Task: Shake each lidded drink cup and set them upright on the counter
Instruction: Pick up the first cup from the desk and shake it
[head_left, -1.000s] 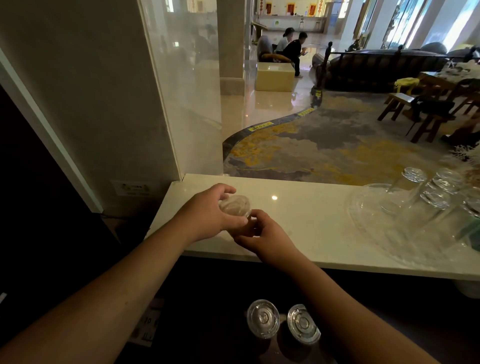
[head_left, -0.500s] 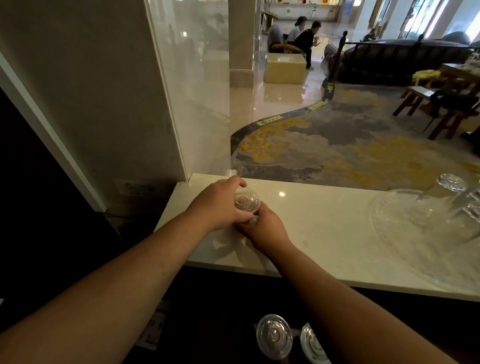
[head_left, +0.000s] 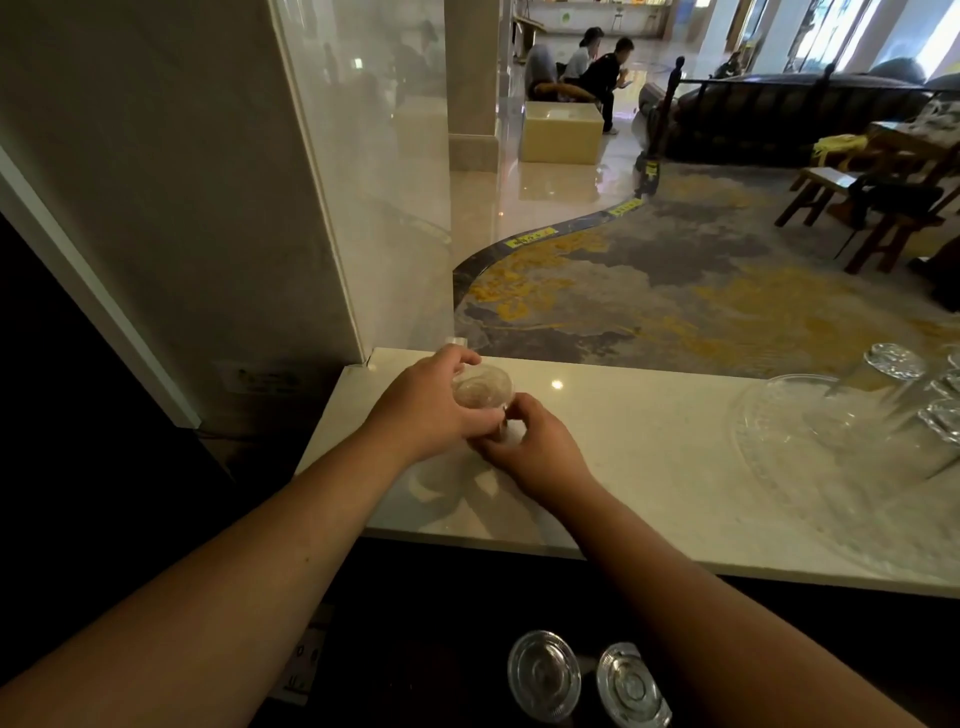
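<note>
The left hand (head_left: 426, 410) curls around the lidded cup (head_left: 482, 391) from its left side, near the far left corner of the bench (head_left: 649, 467). The right hand (head_left: 535, 452) pinches the cup low. I judge it is being set upright; next, both hands should release it gently. Two other cups (head_left: 544, 675) wait below.

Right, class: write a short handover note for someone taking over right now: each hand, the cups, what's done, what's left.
Left grip: wrapped round the lidded cup, upper side.
Right grip: pinching the same cup low down.
Cup: upright over the counter, near its left end; base hidden, so contact unclear.
Two more lidded cups: upright on the dark surface below the counter.
Done: no cup stands free on the counter.
Left: set this one down (whether it's shaken isn't shown), then shake and place the other two.
</note>
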